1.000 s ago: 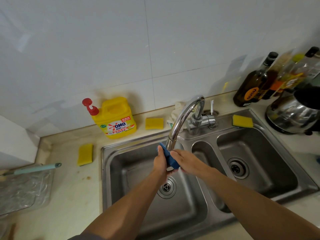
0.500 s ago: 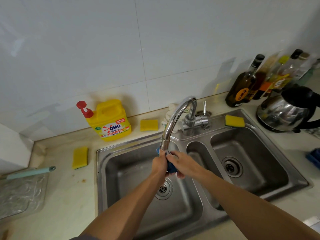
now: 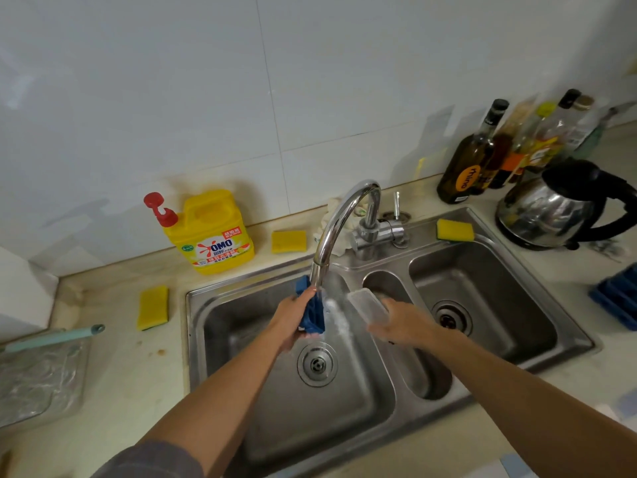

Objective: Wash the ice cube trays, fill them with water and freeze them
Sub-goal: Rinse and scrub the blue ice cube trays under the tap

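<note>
At the far left lie one teal-handled tool point(image 3: 51, 339) and one crumpled clear plastic point(image 3: 38, 377), then the first sponge point(image 3: 153, 307), one yellow jug point(image 3: 213, 232) and a second sponge point(image 3: 289, 241) behind the sink point(image 3: 190, 339), which has two large basins and a small one between them. Over the left basin the left hand point(image 3: 293, 319) grips the blue tray point(image 3: 312, 315), fingers curled round it, holding it on edge just beside the stream point(image 3: 336, 315) from the one tap point(image 3: 341, 219). Right of the stream the right hand point(image 3: 403, 322) clamps the near end of a clear lid point(image 3: 367, 305), which tilts up toward the water, apart from the tray. This looks like the washing step, at the rinse: water runs, and neither hand holds a sponge. The next move likely calls for turning the tray's cells into the stream and passing the lid under it; a scrub would need one hand freed first. Filling and freezing are not yet begun. Further right sits the third sponge point(image 3: 455, 230) on the sink's rim, then a huddle of bottles point(image 3: 462, 167), at least five, too blurred to count exactly, and one kettle point(image 3: 551, 212). At the right edge more blue trays point(image 3: 617, 301) lie on the counter, cut by the frame, so I cannot tell their number.
</note>
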The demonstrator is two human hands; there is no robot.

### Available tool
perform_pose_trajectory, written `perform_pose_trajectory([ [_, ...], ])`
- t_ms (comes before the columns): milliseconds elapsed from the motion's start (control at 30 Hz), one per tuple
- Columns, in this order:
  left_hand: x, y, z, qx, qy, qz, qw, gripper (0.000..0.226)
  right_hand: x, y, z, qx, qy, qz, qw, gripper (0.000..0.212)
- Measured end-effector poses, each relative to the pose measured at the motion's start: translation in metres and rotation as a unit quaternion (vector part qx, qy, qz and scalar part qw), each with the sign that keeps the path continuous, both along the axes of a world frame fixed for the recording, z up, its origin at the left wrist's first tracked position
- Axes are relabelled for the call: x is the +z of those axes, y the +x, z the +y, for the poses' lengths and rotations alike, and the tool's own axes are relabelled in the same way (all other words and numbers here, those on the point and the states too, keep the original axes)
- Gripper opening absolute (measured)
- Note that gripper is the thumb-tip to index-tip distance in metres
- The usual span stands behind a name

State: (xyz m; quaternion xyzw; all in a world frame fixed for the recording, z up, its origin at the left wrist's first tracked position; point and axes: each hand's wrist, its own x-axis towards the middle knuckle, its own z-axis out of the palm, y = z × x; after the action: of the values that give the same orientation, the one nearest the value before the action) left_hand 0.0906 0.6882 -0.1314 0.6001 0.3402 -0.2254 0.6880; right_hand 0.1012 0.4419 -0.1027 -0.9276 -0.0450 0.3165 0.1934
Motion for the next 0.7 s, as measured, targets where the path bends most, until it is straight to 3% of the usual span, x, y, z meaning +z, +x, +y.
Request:
perform_pose_trajectory([
  [133,-0.007,0.006,-0.019,0.028,0.004,-0.019,0.999,0.033,-0.009,-0.017,-0.046,0.004,-0.067,-0.003,0.998,0.076],
  [267,-0.013,0.010,-0.025,0.085,0.012,-0.019,0.996,0.035,-0.014,-0.035,-0.094,0.044,-0.124,0.020,0.991,0.080],
  [400,-0.017,0.013,-0.032,0.148,0.010,-0.028,0.989,0.039,-0.022,-0.051,-0.129,0.105,-0.166,0.003,0.981,0.063],
  [533,-0.019,0.008,-0.040,0.193,0.024,-0.043,0.980,0.039,-0.030,-0.068,-0.147,0.178,-0.249,-0.011,0.952,0.074],
  [700,-0.023,-0.006,-0.043,0.196,0.061,-0.036,0.978,0.013,-0.027,-0.058,-0.149,0.233,-0.260,0.007,0.937,0.077],
])
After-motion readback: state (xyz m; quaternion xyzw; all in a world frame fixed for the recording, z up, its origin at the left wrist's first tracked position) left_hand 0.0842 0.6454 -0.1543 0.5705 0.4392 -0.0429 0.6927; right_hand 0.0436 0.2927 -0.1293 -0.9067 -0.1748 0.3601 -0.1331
